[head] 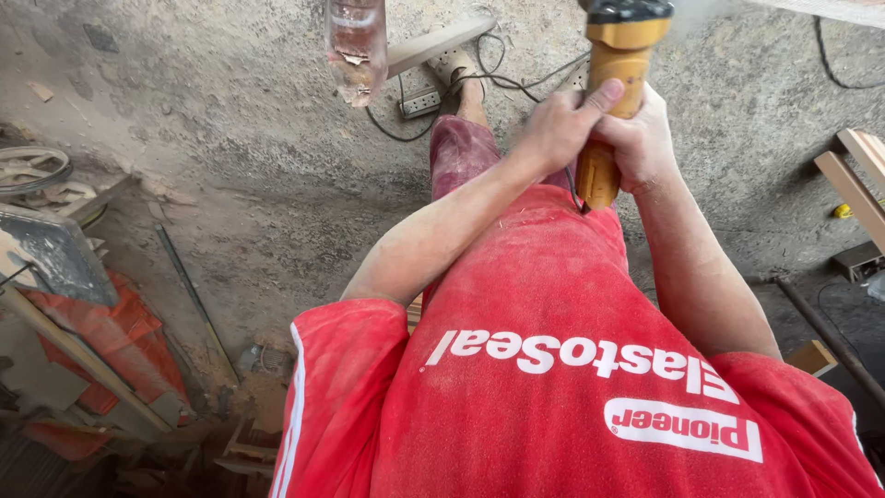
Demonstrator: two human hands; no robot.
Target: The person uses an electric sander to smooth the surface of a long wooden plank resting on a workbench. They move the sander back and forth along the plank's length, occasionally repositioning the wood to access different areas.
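Both my hands are closed around the yellow handle of a power tool [608, 111] at the upper centre-right of the frame. My left hand [558, 124] wraps the handle from the left, its thumb stretched up along the yellow body. My right hand [639, 140] clasps it from the right, touching the left, so most of the handle is hidden between them. Only the lower tip of the handle shows below my fists, and the dark head of the tool is cut off by the top edge, so I cannot tell what kind of tool it is. Both forearms reach up the frame from the sleeves of my red shirt [553, 387], which fills the lower centre; the left forearm slants in from lower left, the right comes from lower right. Dust covers my skin. Beyond the shirt, one leg in dusty red shorts [458, 152] runs toward a sandalled foot [456, 66] at top centre. Beside the foot lie a power strip [421, 103] and black cables [516, 78] on the concrete floor [240, 175]. A blurred, clear plastic bottle [356, 46] hangs in at top, cut off.
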